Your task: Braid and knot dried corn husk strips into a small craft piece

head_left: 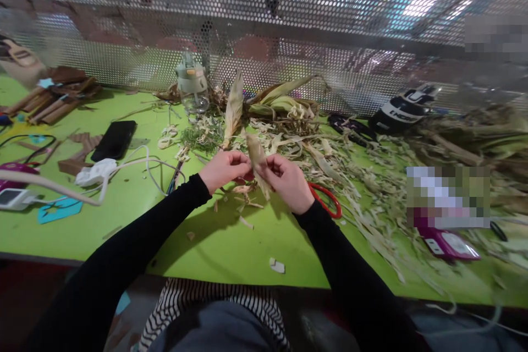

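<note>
A pale, dry corn husk strip [256, 155] is held upright over the near middle of the green table [231, 253]. My right hand [287, 180] pinches its right side between thumb and fingers. From the left, my left hand [227, 169] has its fingers closed at the husk's edge; the fingertips partly hide what they grip. Small husk scraps [245, 198] lie beneath the hands. Red scissor handles [328, 201] show just right of my right hand. A taller folded husk [234, 110] stands behind my hands.
Shredded husk [350, 187] spreads to the right, with a husk bundle [289, 96] behind. On the left lie a black phone [114, 140], a white plug [97, 171] with cables and brown rolls [53, 104]. A clear bottle [192, 85] and a black bottle [402, 113] stand near the perforated metal screen [144, 66].
</note>
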The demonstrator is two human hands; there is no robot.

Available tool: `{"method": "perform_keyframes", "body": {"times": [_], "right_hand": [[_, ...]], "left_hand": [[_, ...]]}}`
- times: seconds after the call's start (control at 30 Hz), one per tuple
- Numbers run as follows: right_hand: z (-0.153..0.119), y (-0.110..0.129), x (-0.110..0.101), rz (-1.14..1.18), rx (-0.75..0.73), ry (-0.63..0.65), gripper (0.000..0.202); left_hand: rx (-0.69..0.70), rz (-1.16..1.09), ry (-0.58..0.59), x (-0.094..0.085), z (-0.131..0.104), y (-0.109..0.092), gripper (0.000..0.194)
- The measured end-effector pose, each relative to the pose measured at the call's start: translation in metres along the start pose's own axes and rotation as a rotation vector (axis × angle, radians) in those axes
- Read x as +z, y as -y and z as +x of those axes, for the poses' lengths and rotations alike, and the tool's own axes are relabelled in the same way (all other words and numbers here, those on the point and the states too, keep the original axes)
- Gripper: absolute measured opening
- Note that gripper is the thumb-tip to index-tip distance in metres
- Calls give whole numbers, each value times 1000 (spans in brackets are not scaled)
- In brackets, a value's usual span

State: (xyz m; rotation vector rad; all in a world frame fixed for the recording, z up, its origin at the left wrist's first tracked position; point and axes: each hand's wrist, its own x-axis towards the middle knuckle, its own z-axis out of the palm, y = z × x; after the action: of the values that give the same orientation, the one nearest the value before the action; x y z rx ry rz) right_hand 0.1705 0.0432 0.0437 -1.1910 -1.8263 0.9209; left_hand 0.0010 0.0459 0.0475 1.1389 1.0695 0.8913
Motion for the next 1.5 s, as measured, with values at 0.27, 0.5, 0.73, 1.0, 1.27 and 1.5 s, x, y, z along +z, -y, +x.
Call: {"method": "perform_keyframes", "body": {"times": [0.27, 0.5, 0.73, 1.0, 1.27, 1.5], "right_hand": [[0, -3, 4, -29, -33, -80, 25], [-2, 0, 6, 13, -17, -10, 21], [-3, -1, 6, 77, 29, -36, 27], [-4, -3, 9, 1, -19, -63, 18], [-9, -4, 22, 29, -70, -161, 18], [-3, -7, 22, 41, -62, -131, 20]], "left_hand": [[57, 85, -17, 5, -4, -1, 8], [173, 344, -30, -2, 3, 9, 3], [164, 245, -8, 2, -2, 2, 4], [332, 570, -25, -4, -1, 4, 9], [530, 959, -196, -8, -8, 1, 18], [573, 981, -175, -9, -9, -3, 18]]}}
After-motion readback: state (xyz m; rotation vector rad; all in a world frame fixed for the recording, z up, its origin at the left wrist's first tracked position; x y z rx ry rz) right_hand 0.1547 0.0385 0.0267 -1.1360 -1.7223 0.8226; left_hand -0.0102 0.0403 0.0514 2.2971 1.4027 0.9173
